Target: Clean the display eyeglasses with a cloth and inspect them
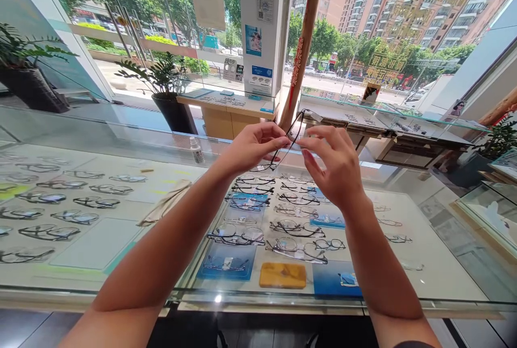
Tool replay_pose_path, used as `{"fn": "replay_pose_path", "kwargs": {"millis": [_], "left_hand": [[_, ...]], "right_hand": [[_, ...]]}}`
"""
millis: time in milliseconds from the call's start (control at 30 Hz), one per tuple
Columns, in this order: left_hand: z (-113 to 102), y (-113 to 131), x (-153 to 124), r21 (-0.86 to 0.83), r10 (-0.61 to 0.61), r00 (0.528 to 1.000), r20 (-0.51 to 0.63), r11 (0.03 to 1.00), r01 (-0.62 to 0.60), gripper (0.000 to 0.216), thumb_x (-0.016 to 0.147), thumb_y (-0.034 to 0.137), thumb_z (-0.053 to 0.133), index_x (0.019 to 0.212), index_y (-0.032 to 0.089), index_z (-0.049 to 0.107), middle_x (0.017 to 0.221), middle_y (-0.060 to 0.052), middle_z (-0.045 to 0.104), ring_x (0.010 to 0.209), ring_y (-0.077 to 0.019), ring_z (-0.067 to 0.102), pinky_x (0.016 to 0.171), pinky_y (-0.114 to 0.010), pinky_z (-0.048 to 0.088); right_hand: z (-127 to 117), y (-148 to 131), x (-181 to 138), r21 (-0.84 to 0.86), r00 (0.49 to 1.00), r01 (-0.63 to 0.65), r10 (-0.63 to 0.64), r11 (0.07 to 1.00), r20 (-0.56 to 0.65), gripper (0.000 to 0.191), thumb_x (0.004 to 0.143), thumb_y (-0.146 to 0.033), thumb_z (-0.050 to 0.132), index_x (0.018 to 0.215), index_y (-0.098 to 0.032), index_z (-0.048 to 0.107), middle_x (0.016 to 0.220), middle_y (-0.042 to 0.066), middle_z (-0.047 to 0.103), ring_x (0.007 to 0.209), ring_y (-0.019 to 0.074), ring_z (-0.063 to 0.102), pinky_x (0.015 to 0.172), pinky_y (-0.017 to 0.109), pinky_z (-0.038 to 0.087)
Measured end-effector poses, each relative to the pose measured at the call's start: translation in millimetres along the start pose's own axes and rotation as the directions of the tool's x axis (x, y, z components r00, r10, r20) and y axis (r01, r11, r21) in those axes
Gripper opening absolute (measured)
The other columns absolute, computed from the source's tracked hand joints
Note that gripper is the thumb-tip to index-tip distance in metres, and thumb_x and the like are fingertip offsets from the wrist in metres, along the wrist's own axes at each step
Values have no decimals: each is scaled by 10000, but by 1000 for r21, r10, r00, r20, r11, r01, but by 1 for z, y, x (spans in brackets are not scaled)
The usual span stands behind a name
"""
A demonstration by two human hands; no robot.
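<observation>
A pair of thin dark-framed eyeglasses [298, 131] is held up over the glass counter, tilted on edge. My left hand [262, 146] pinches the frame between thumb and fingers. To its right, my right hand [333, 162] has its fingers apart and bent, with the fingertips close to the lens rim; whether they touch it I cannot tell. A small pale tag [314, 116] seems to hang at the upper end of the glasses. Beneath both hands, several rows of eyeglasses [297, 227] lie in the display case.
A spray bottle [196, 150] stands on the counter [161, 140] left of my left hand. A beige cloth [167, 202] lies near my left forearm. An amber-coloured flat case [283, 275] is close to the front edge. Behind rise a wooden post [304, 51] and a potted plant [172, 111].
</observation>
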State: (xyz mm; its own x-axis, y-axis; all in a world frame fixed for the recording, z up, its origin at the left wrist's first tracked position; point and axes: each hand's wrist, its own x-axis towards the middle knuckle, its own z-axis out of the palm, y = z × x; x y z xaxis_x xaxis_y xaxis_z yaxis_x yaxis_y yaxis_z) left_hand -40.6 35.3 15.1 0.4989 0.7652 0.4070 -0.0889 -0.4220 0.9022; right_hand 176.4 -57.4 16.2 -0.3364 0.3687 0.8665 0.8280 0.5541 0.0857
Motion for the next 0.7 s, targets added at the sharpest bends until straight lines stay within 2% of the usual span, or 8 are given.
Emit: {"fn": "replay_pose_path", "kwargs": {"millis": [133,300,400,567,700], "left_hand": [[1,1,-2,27,5,1000,19,1000,-5,446,830,585,902,954,184,755,967,-79,754,905,-197,723,701,-288,652],[1,4,-4,-5,-6,1000,10,1000,6,439,827,571,910,961,186,746,1004,-89,764,992,-227,744,690,-277,659],[2,5,-4,-37,-13,1000,-7,999,12,440,820,566,918,965,188,743,1029,-92,768,1057,-248,752,719,-298,681],[0,2,-1,-107,-20,997,-79,994,11,455,786,557,946,949,195,725,1070,-91,782,1087,-258,748,769,-358,713],[-3,0,3,-127,6,983,-182,992,-29,450,785,560,945,932,205,711,1035,-83,779,1067,-258,750,765,-365,712]], "right_hand": [[13,2,-2,-31,998,44,-42,999,54,289,1055,-172,617,1310,-264,719,1462,100,692,1298,333,622,1111,562,554],[17,9,-4,-30,1000,-12,13,999,21,214,1044,-213,644,1233,-278,721,1570,109,607,1535,381,491,1240,658,464],[17,12,-5,-35,999,-21,22,999,42,154,1061,-238,621,1187,-271,704,1608,114,573,1618,389,413,1273,682,428],[18,13,-5,-80,997,-60,63,995,35,131,1067,-272,621,1173,-269,696,1583,104,613,1613,379,425,1289,660,413],[15,14,-5,-102,993,-114,115,988,7,125,1055,-307,659,1159,-289,726,1363,64,744,1456,356,570,1325,683,313]]}}
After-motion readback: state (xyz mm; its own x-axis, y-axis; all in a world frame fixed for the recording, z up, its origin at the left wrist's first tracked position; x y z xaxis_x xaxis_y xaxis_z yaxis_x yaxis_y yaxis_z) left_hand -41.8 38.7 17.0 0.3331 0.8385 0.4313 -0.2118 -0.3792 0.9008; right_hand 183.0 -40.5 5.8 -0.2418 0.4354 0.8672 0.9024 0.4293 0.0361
